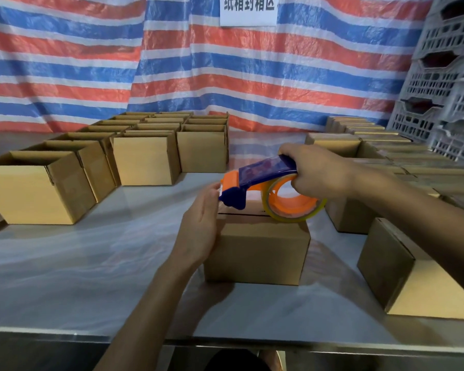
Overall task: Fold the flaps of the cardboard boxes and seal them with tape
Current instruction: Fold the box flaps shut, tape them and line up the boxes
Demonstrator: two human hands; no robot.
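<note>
1. Fingers (302, 187) of the right hand (319, 172) curl tightly round the handle of a blue-and-orange tape dispenser (257, 175), held tilted over the top of a cardboard box (257, 253) at the middle of the bench (91, 263).
2. Left hand (198, 226) lies against the box's left side, its fingers (208, 195) straight and close together, holding nothing, the tips just beside the dispenser's orange cutter end.
3. Top flaps of the box are folded down, a dark seam showing between them under the dispenser; the clear tape roll (295, 207) sits low over the top's near edge.
4. Open-topped boxes (38, 188) stand in rows on the bench's left; closed boxes (426, 285) crowd its right.
5. Behind hangs a red, white and blue striped tarp (252, 76), with grey plastic crates (445, 76) stacked at far right.
</note>
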